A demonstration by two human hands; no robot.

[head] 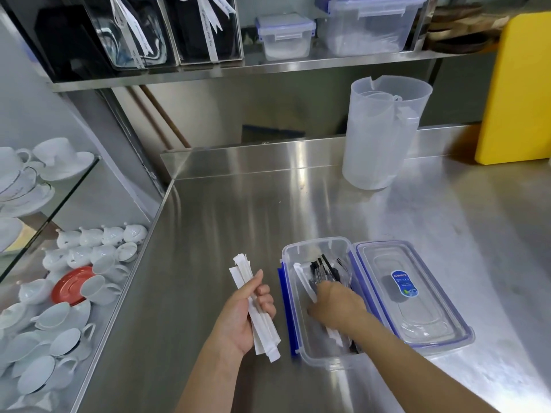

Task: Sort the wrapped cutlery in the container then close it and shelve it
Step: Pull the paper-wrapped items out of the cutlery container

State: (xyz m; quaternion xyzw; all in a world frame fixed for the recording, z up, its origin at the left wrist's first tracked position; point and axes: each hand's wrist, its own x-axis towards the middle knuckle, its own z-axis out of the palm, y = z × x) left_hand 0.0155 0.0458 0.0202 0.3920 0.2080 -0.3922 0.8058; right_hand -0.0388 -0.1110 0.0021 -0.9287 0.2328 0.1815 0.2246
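Sorting: left hand [241,317] clamped on light, slippery paper-wrapped cutlery [256,308]; right hand [337,305] inside container [316,357], grip unclear. Hold bundles mid-length.

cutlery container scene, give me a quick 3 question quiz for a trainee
1. True or false: the lid is clipped onto the container.
2. Which hand holds the bundle of white wrapped pieces? A) left hand B) right hand C) neither
3. Fill in: the right hand reaches into the ____.

Key:
1. False; it lies open on the counter to the container's right.
2. A
3. container
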